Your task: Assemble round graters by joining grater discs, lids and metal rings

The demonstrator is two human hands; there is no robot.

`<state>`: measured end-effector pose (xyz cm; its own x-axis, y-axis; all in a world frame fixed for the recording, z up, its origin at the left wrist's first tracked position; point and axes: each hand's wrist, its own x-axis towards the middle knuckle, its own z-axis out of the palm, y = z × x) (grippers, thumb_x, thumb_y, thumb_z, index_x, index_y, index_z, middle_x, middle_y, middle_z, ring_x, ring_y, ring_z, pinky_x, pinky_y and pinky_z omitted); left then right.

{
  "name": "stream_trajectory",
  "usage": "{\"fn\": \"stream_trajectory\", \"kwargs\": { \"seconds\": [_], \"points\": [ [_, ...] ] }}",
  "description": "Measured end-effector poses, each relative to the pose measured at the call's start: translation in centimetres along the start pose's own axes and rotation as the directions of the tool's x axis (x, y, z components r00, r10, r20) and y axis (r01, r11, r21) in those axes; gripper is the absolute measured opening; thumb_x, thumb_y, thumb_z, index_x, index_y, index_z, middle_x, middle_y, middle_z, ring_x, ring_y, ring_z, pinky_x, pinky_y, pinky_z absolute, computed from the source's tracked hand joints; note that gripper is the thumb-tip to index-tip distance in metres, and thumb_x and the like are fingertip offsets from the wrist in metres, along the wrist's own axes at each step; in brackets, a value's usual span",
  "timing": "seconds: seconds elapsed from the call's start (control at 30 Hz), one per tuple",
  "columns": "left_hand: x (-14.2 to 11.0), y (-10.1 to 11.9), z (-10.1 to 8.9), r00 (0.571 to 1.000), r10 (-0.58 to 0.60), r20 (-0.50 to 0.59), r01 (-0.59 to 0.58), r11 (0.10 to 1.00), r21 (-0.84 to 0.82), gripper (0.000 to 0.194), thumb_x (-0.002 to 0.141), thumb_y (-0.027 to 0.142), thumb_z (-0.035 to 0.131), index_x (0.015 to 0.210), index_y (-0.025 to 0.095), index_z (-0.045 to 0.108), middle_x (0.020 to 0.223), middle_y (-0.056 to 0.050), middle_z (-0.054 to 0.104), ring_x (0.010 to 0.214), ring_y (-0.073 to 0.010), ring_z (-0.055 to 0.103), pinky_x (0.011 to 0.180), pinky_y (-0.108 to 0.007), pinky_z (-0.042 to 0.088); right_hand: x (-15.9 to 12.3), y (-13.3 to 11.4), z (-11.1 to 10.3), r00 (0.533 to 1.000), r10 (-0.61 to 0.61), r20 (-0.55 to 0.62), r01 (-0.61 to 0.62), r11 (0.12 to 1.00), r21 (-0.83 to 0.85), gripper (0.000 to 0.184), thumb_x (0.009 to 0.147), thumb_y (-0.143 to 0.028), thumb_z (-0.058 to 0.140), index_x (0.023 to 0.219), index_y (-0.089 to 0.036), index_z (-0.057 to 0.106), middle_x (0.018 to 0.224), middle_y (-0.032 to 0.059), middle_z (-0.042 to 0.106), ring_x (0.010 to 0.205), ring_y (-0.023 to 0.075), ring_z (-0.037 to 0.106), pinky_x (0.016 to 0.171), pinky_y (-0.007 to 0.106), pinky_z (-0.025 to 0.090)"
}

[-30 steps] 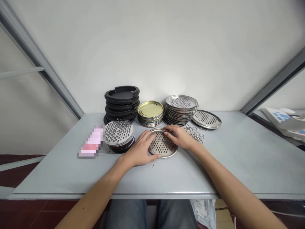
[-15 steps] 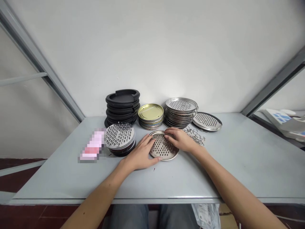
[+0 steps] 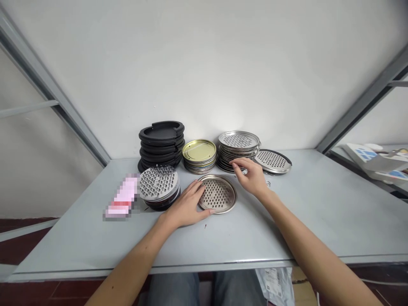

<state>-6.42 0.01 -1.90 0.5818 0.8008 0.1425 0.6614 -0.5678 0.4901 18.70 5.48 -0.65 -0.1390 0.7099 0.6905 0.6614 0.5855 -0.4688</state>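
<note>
A round perforated steel disc point(image 3: 219, 194) lies flat on the grey table point(image 3: 287, 225) in front of me. My left hand point(image 3: 186, 205) rests on its left rim, fingers spread over the edge. My right hand point(image 3: 251, 175) hovers off the disc to its upper right, over the small metal rings point(image 3: 267, 183), fingers loosely curled toward the stack of perforated steel discs point(image 3: 238, 151). I see nothing held in it.
Along the wall stand a stack of black plastic rings point(image 3: 162, 143), a stack of gold-coloured lids point(image 3: 199, 155) and a single perforated disc on a black ring point(image 3: 273, 160). A pile of assembled discs point(image 3: 158, 187) and a blurred pink item point(image 3: 123, 197) lie at left.
My right hand has lifted off the disc and moved up and right toward the steel stack. My left hand stays on the disc's left rim. The view shifted slightly.
</note>
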Motion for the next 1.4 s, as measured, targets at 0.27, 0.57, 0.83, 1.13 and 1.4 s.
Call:
{"fn": "stream_trajectory", "kwargs": {
  "seconds": [0.27, 0.57, 0.83, 1.13, 1.4],
  "points": [
    [0.0, -0.2, 0.2, 1.0, -0.011, 0.004, 0.01, 1.0, 0.012, 0.078, 0.079, 0.055, 0.059, 0.141, 0.014, 0.036, 0.151, -0.014, 0.028, 0.142, -0.0305, 0.02, 0.116, -0.047, 0.025, 1.0, 1.6, -0.9, 0.943, -0.077, -0.324, -0.024, 0.955, -0.296, 0.034, 0.084, -0.027, 0.055, 0.117, -0.021, 0.059, 0.123, 0.0127, 0.055, 0.117, 0.0292, 0.049, 0.099, 0.049, 0.04],
    [0.1, -0.2, 0.0, 0.998, -0.001, -0.068, 0.0, 1.0, -0.021, 0.072, 0.078, 0.047, 0.064, 0.139, 0.019, 0.038, 0.147, -0.014, 0.034, 0.137, -0.0294, 0.031, 0.113, -0.044, 0.03, 2.0, 3.0, -1.0, 0.949, -0.082, -0.303, -0.053, 0.909, -0.414, 0.028, 0.085, -0.029, 0.054, 0.111, -0.025, 0.063, 0.136, 0.0096, 0.045, 0.131, 0.0327, 0.035, 0.104, 0.056, 0.032],
    [0.1, -0.1, -0.1, 0.997, -0.003, -0.078, 0.002, 1.0, -0.008, 0.064, 0.078, 0.043, 0.064, 0.134, 0.02, 0.043, 0.145, -0.012, 0.036, 0.135, -0.0281, 0.035, 0.111, -0.042, 0.032, 4.0, 3.0, -1.8, 0.969, -0.144, -0.202, 0.07, 0.94, -0.333, 0.013, 0.08, -0.026, 0.06, 0.083, -0.021, 0.072, 0.119, 0.0105, 0.058, 0.122, 0.0302, 0.045, 0.101, 0.052, 0.04],
    [0.1, -0.1, -0.2, 0.997, 0.001, -0.074, -0.003, 1.0, -0.015, 0.062, 0.079, 0.044, 0.062, 0.133, 0.02, 0.045, 0.145, -0.012, 0.036, 0.135, -0.0281, 0.034, 0.111, -0.043, 0.032, 5.8, 3.0, -3.5, 0.984, -0.127, -0.128, 0.09, 0.96, -0.265, 0.016, 0.084, -0.025, 0.057, 0.084, -0.024, 0.073, 0.105, 0.0078, 0.067, 0.106, 0.0285, 0.056, 0.092, 0.052, 0.047],
    [0.0, -0.1, -0.2, 0.997, 0.006, -0.074, -0.007, 1.0, -0.016, 0.061, 0.079, 0.045, 0.062, 0.132, 0.02, 0.046, 0.144, -0.012, 0.037, 0.135, -0.028, 0.034, 0.112, -0.042, 0.031, 6.4, 3.4, -3.9, 0.979, -0.17, -0.113, 0.134, 0.953, -0.271, 0.015, 0.087, -0.024, 0.052, 0.091, -0.02, 0.066, 0.099, 0.0093, 0.067, 0.096, 0.0249, 0.06, 0.087, 0.045, 0.05]
  ]
}}
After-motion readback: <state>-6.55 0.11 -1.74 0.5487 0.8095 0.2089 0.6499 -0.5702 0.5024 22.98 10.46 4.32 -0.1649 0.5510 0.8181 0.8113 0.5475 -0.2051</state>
